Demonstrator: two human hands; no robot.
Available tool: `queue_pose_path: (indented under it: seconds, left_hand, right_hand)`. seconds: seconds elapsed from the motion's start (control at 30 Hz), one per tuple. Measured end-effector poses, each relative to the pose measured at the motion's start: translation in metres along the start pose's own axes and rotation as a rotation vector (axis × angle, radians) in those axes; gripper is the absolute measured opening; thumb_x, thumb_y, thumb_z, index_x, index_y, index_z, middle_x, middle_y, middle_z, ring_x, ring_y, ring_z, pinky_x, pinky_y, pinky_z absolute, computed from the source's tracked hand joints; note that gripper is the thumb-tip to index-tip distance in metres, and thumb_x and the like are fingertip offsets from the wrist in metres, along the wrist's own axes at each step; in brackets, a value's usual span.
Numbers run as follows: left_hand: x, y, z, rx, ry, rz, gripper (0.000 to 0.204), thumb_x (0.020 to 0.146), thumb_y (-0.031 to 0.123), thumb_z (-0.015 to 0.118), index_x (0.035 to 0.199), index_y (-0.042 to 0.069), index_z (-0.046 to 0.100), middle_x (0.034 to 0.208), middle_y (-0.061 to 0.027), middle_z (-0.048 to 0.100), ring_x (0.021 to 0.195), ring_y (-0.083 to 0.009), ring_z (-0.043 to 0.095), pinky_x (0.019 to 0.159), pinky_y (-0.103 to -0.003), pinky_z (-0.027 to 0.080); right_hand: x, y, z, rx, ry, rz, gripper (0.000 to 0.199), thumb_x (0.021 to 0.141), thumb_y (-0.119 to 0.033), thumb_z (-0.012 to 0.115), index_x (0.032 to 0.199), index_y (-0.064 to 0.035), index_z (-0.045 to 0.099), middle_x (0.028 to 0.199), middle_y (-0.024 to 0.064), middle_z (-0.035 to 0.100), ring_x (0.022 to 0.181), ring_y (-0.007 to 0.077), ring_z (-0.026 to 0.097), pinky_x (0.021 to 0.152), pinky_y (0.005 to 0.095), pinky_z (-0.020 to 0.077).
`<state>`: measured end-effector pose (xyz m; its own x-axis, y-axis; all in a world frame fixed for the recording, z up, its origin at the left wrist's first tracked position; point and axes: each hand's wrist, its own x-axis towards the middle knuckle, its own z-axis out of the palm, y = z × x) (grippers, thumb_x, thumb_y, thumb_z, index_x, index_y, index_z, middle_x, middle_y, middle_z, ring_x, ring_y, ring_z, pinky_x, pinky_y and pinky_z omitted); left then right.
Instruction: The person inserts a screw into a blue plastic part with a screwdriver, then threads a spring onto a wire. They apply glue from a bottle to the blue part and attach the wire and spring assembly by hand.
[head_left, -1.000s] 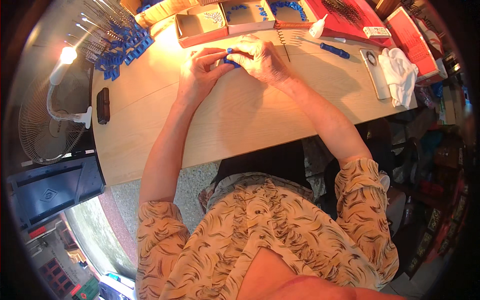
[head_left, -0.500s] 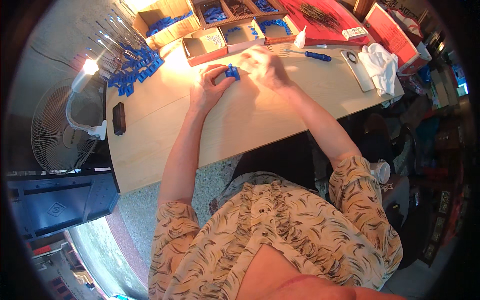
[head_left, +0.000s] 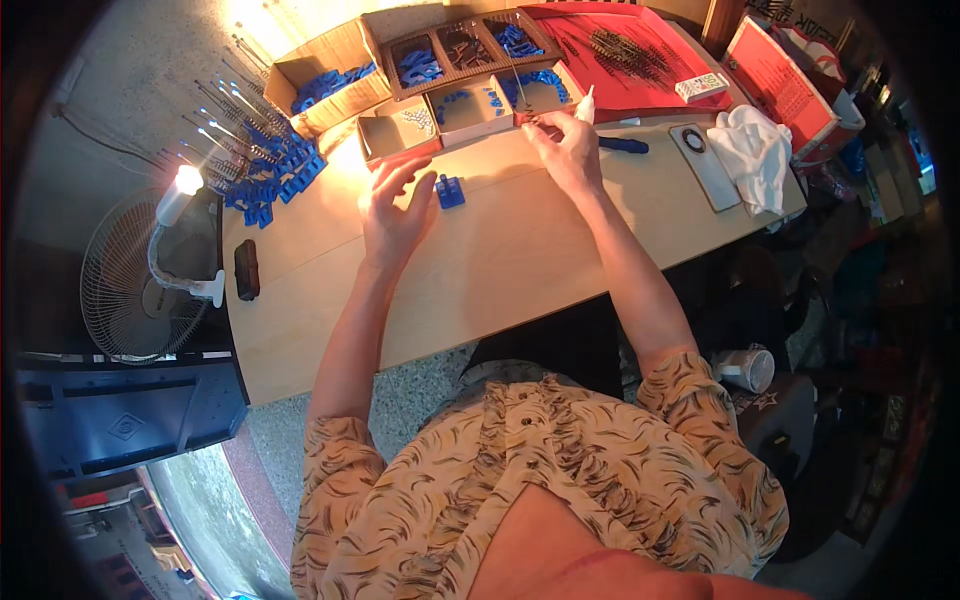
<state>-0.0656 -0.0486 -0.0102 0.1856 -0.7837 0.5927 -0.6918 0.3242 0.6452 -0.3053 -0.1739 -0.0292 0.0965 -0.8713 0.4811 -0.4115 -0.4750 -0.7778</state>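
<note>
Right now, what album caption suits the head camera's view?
Right hand pinching a thin coiled wire, left hand open beside a small blue part on a pale wooden tabletop.

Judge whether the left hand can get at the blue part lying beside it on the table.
Probably yes: the left hand is open beside the blue part, with nothing visible between them, and the right hand stands clear.

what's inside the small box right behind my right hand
Small blue pieces. Your right hand partly hides the box, and whatever lies beneath the pieces is covered.
</note>
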Motion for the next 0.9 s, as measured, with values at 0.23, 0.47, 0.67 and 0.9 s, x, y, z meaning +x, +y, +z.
queue_pose_path:
  seconds: [0.23, 0.47, 0.67, 0.9]
  left_hand:
    - [0.127, 0.006, 0.095, 0.243, -0.415, 0.341, 0.02, 0.095, 0.011, 0.064, 0.109, 0.007, 0.077, 0.102, -0.0168, 0.074, 0.093, -0.0363, 0.072, 0.081, -0.042, 0.059]
    - [0.169, -0.01, 0.188, 0.737, -0.595, 0.231, 0.021, 0.092, 0.02, 0.061, 0.091, 0.007, 0.077, 0.093, -0.0191, 0.074, 0.09, -0.036, 0.073, 0.079, -0.044, 0.059]
    - [0.165, -0.013, 0.199, 0.542, -0.416, 0.347, 0.02, 0.087, 0.019, 0.062, 0.076, 0.005, 0.071, 0.08, -0.0205, 0.067, 0.079, -0.0389, 0.07, 0.072, -0.048, 0.058]
    - [0.175, 0.018, 0.195, 0.629, -0.703, 0.168, 0.015, 0.085, 0.013, 0.062, 0.078, 0.007, 0.074, 0.08, -0.0218, 0.071, 0.08, -0.0379, 0.072, 0.071, -0.045, 0.058]
  right_hand:
    - [-0.022, -0.001, 0.018, 0.843, 0.03, 0.324, 0.018, 0.096, -0.014, 0.073, 0.099, 0.0031, 0.07, 0.08, 0.0042, 0.067, 0.054, 0.005, 0.053, 0.046, 0.0212, 0.0392]
    - [-0.024, -0.001, 0.012, 0.971, 0.083, 0.375, 0.014, 0.097, -0.012, 0.07, 0.095, 0.0025, 0.067, 0.08, 0.0053, 0.065, 0.052, 0.0075, 0.053, 0.046, 0.0227, 0.0398]
    - [-0.018, -0.002, 0.014, 0.993, 0.037, 0.389, 0.012, 0.097, -0.011, 0.07, 0.095, 0.0004, 0.066, 0.079, 0.0039, 0.064, 0.053, 0.0062, 0.051, 0.046, 0.0227, 0.0389]
    - [-0.016, 0.008, 0.016, 0.99, 0.063, 0.361, 0.013, 0.097, -0.012, 0.071, 0.097, 0.0003, 0.066, 0.08, 0.0035, 0.065, 0.053, 0.0058, 0.051, 0.046, 0.0222, 0.039]
